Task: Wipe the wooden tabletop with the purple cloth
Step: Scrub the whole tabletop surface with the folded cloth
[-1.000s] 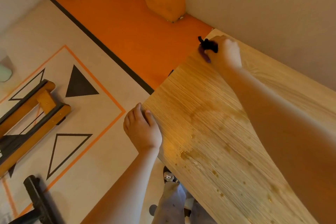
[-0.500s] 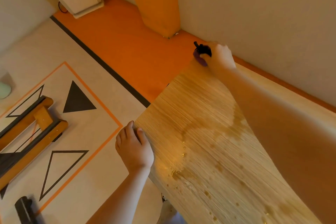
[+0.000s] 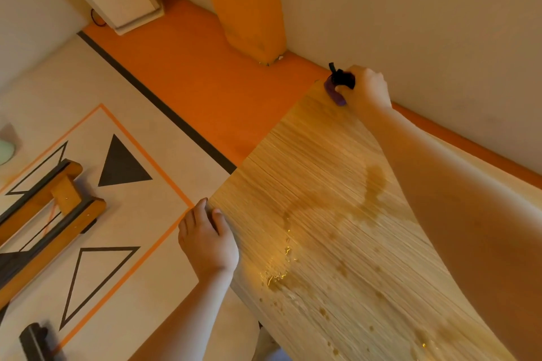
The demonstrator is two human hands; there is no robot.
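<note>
Cloth [image 3: 334,94] stays gripped in right fingers [image 3: 342,87] at tabletop [image 3: 316,173] corner; left fingers [image 3: 218,217] still clasp edge.

Right-hand grip [image 3: 368,88] holds bunched purple cloth [image 3: 334,96] on wet light-wood table [image 3: 308,184], one o'clock; left-hand grip [image 3: 208,240] holds its seven-o'clock corner.

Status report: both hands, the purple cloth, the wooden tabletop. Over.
Right hand grips purple cloth at far corner of wooden tabletop, by the wall. Left hand holds near corner edge. Wet streak and droplets mid-table, unwiped.
</note>
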